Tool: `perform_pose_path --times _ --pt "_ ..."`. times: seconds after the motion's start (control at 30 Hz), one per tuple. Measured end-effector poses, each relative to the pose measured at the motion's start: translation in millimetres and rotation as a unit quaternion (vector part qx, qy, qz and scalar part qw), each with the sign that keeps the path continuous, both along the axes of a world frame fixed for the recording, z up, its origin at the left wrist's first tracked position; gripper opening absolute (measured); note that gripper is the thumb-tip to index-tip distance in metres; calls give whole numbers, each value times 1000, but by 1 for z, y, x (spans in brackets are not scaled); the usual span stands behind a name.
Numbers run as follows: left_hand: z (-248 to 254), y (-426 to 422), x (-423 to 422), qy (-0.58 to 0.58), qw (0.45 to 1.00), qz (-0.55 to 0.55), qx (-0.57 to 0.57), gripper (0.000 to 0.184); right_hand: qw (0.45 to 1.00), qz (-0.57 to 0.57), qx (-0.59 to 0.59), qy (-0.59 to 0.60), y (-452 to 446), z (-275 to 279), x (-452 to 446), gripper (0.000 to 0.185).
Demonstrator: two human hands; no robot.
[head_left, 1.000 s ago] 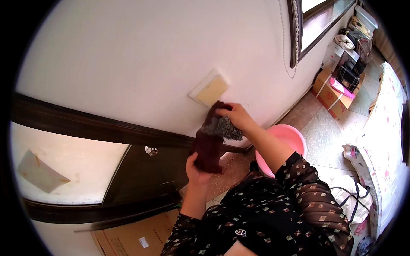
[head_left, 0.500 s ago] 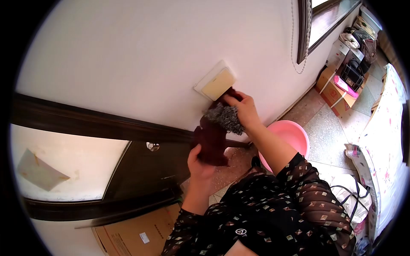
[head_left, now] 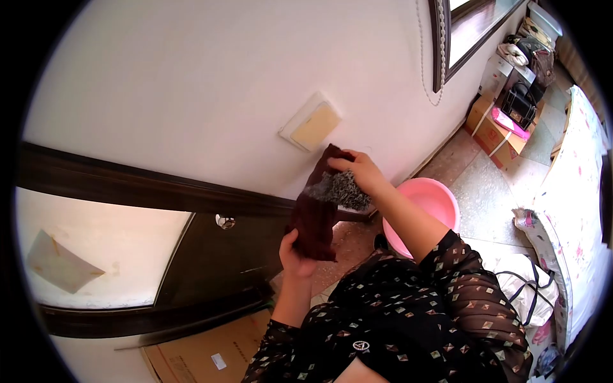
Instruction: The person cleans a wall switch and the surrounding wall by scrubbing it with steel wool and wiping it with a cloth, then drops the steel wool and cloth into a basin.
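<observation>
A dark red cloth (head_left: 313,220) hangs stretched between my two hands, just below a wall switch (head_left: 315,127) with a cream rocker and white frame. My right hand (head_left: 361,171) is closed on the cloth's upper end. Against its palm side is a fuzzy grey bundle (head_left: 347,190), perhaps a scrubber or a second cloth; how it is held is partly hidden. Down at the lower end, my left hand (head_left: 296,258) grips the cloth with the thumb in front and the other fingers behind it. The cloth is apart from the switch.
Beside my right forearm a pink basin (head_left: 429,199) stands on the floor. A dark door (head_left: 220,255) with a round knob is at left, above a flat cardboard box (head_left: 204,351). Boxes and bags (head_left: 504,121) line the wall near a bed (head_left: 568,210).
My right hand has drawn the cloth down and away from the switch's lower edge. The cloth now hangs longer and straighter, and my left hand sits slightly lower.
</observation>
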State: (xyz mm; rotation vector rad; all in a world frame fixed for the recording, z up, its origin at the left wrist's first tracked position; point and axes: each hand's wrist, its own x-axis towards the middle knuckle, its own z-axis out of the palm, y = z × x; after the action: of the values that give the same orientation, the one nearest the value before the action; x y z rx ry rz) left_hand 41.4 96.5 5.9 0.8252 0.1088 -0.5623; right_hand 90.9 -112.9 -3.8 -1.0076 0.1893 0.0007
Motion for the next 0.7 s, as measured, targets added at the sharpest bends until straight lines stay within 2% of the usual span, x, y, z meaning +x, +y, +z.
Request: perform_pose_path --times 0.1,0.2,0.27,0.33,0.37,0.47,0.53,0.6,0.63,0.7 --pt "8 -12 6 -12 1000 8 -22 60 991 -35 130 -18 -3 7 6 26" --pt "10 -12 11 -21 998 43 -34 57 984 -70 164 -20 6 12 13 26" --pt "9 -9 14 -21 997 66 -35 57 984 -102 144 -24 17 7 17 26" --pt "8 0 11 -17 996 66 -53 55 993 -17 109 -39 19 12 11 26" --pt "4 5 10 -16 997 61 -51 55 998 13 30 -46 22 10 12 26" --pt "2 11 5 6 997 42 -65 54 998 58 4 -21 35 20 6 26" --pt "4 12 0 21 997 40 -56 54 997 76 22 8 27 23 -4 27" --pt "4 13 1 33 998 39 -37 54 992 121 -8 17 14 16 -10 41" --pt "2 13 -1 45 998 41 -20 53 992 123 -9 21 7 11 -15 41" --pt "-5 11 2 46 999 12 -21 52 992 106 68 4 -5 5 -26 36"
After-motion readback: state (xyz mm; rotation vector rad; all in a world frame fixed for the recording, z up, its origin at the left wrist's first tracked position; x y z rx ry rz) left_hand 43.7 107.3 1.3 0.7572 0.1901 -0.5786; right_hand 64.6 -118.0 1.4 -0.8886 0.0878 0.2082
